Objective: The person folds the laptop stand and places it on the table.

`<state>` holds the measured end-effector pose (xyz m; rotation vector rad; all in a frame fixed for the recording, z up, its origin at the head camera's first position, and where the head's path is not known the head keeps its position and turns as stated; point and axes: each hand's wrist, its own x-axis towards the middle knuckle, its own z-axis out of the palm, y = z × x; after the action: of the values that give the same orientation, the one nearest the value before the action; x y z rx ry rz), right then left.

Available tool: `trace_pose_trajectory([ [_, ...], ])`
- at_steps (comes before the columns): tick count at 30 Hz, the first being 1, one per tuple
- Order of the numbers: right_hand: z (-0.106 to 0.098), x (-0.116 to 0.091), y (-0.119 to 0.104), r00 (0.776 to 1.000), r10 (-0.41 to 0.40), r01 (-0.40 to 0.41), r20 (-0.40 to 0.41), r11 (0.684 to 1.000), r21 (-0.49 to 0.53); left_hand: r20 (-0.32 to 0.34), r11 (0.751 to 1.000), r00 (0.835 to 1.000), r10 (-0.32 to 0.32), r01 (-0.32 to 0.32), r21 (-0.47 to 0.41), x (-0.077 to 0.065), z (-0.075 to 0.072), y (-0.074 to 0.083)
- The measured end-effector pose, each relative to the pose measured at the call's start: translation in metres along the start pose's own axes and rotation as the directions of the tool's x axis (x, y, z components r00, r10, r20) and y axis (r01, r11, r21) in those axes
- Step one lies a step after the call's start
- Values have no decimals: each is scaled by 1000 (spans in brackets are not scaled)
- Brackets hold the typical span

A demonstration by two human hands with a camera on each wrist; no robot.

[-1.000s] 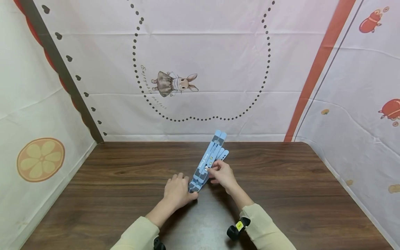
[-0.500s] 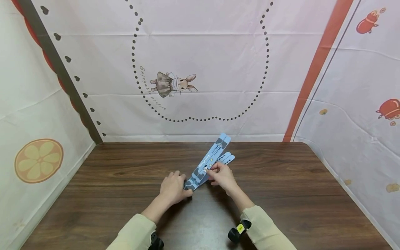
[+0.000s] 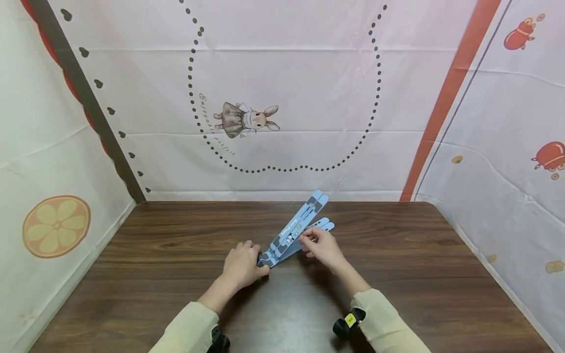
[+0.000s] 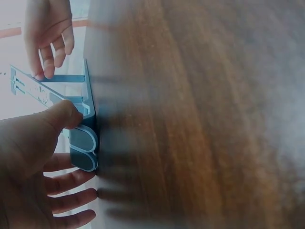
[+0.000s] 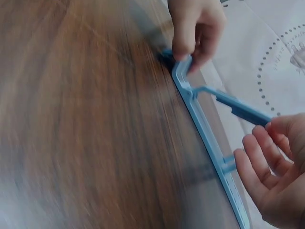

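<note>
A light-blue folding laptop stand (image 3: 295, 230) with dark grey pads and small cartoon prints lies slanted on the table, its upper arms raised at an angle above the base. At its near, hinged end, my left hand (image 3: 242, 262) grips it; in the left wrist view the thumb (image 4: 66, 114) lies on one side of the rounded ends (image 4: 83, 138), the fingers on the other. My right hand (image 3: 324, 249) pinches the edge of the raised upper arm (image 5: 243, 109) between thumb and index finger, its other fingers loosely bent. A crossbar (image 5: 229, 163) shows below that hand.
The dark wood-grain table (image 3: 176, 230) runs back to a white printed cloth (image 3: 309, 88) hanging behind and at both sides. Black wrist devices (image 3: 348, 323) sit at the sleeve cuffs.
The stand's raised arms have tilted lower and its near end has shifted left with my left hand. Its base arms show further apart from the upper ones. My right hand has moved slightly right.
</note>
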<state>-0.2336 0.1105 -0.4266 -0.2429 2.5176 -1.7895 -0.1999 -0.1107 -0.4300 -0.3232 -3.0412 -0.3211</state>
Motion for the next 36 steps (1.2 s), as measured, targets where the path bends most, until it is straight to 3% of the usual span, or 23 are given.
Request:
trace_pose_trajectory([
  [9,-23,6,-3,989,-139,126,-46,966,-225,-47,1000,999,9,-8,21,-5,0,0],
  [16,-44,13,-6,959,-275,245,-65,923,-295,-80,999,997,6,-2,44,-8,2,1],
  [20,-56,17,-10,948,-313,278,-55,901,-332,-86,998,996,-5,10,58,-9,1,2],
  [30,-77,30,-25,920,-385,382,78,833,-400,-118,996,993,-10,20,83,-12,0,4],
  [36,-83,35,-34,916,-374,400,146,817,-415,-135,996,991,7,6,93,-12,1,3],
])
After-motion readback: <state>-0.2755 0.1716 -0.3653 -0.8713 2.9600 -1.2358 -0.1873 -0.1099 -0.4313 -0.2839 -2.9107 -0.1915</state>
